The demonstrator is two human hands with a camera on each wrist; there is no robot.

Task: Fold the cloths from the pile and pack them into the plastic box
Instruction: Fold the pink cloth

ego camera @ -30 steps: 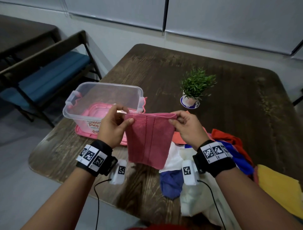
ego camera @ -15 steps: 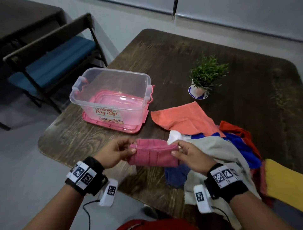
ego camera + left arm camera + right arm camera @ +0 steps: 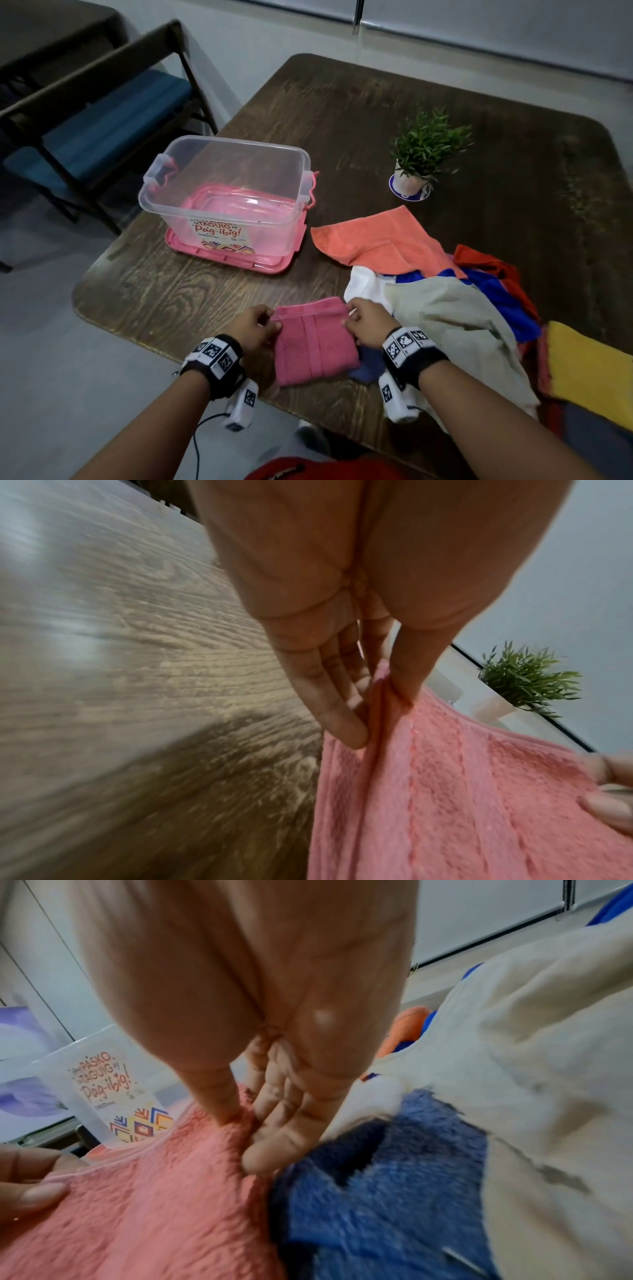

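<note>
A folded pink cloth point(image 3: 313, 346) lies on the wooden table point(image 3: 359, 113) near its front edge. My left hand point(image 3: 255, 327) pinches its far left corner, thumb on top point(image 3: 383, 696). My right hand point(image 3: 364, 320) pinches the far right corner point(image 3: 246, 1123). The clear plastic box point(image 3: 226, 195) stands on its pink lid point(image 3: 222, 260) at the left, and no cloth shows inside it. The pile of cloths point(image 3: 479, 294) lies to the right: orange, white, beige, blue, red and yellow.
A small potted plant point(image 3: 421, 154) stands behind the pile. A blue cloth point(image 3: 368, 368) lies against the pink cloth's right edge. A chair with a blue seat point(image 3: 102, 126) stands off the table's left side.
Both hands brought the pink cloth down from hanging in the air and toward me. It now lies folded and flat on the table, still pinched at its far corners.
</note>
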